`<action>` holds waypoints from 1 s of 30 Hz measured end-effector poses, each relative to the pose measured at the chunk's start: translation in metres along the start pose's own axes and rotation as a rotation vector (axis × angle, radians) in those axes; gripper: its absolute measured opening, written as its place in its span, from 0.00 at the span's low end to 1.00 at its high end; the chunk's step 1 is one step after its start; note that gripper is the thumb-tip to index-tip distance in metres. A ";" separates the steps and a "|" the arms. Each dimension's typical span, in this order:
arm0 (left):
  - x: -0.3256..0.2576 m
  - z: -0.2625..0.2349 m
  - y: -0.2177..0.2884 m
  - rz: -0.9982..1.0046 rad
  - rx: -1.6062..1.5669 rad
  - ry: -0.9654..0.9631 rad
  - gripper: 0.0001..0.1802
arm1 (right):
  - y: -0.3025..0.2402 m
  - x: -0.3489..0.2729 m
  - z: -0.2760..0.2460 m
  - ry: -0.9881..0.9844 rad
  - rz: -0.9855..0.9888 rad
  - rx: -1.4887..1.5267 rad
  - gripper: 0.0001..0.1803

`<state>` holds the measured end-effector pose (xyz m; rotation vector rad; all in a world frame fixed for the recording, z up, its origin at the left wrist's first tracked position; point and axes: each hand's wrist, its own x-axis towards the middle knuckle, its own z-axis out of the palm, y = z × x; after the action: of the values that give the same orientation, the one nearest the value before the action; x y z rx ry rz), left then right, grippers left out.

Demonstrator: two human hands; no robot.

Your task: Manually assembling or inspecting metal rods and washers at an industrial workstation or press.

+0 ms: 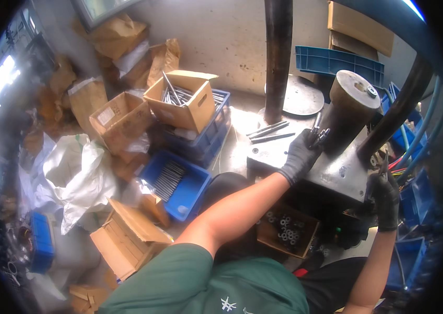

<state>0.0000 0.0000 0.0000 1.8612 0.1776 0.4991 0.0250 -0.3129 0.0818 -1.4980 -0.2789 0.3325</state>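
My left hand [304, 156], in a dark work glove, is closed around a few short shiny metal pieces [323, 137] beside the thick steel cylinder of a press [351, 112]. Their exact kind is too small to tell. To its left, several slim metal rods [271, 132] lie on the steel press table [331, 175]. At the table's right edge, my gloved right hand [384, 201] is closed, fingers up; a thin pointed metal thing [385, 163] shows above its fingertips. A small ring [372, 91] sits on top of the cylinder.
A blue bin [192, 201] with a row of dark rods stands left of my legs. Behind it, a cardboard box [192, 112] of rods rests on blue crates [216, 141]. A box of metal rings [287, 230] is below the table. Dark posts [278, 63] flank the press.
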 end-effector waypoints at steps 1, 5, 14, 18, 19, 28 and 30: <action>0.002 0.004 -0.005 0.015 -0.169 0.033 0.14 | -0.001 -0.002 0.003 0.014 -0.002 -0.004 0.21; 0.004 0.002 -0.003 0.037 -0.105 0.135 0.12 | -0.004 -0.007 0.017 -0.003 -0.026 0.053 0.18; 0.005 0.035 -0.006 0.087 -0.464 0.284 0.12 | 0.045 0.021 -0.069 0.010 0.102 0.052 0.15; 0.015 -0.033 0.035 -0.015 -1.077 0.434 0.12 | 0.025 0.004 -0.039 -0.040 0.095 0.078 0.14; 0.012 -0.064 0.048 0.015 -1.283 0.472 0.10 | 0.027 0.004 -0.052 -0.034 0.049 -0.023 0.16; -0.072 -0.270 -0.143 -0.326 -1.238 0.985 0.06 | 0.076 -0.002 -0.101 -0.091 0.068 -0.024 0.24; -0.112 -0.270 -0.239 -0.520 -1.154 1.141 0.06 | 0.092 0.014 -0.149 -0.176 0.125 -0.061 0.27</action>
<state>-0.1855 0.2764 -0.1788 0.2328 0.8817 0.9631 0.0913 -0.4413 -0.0183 -1.5521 -0.3386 0.5616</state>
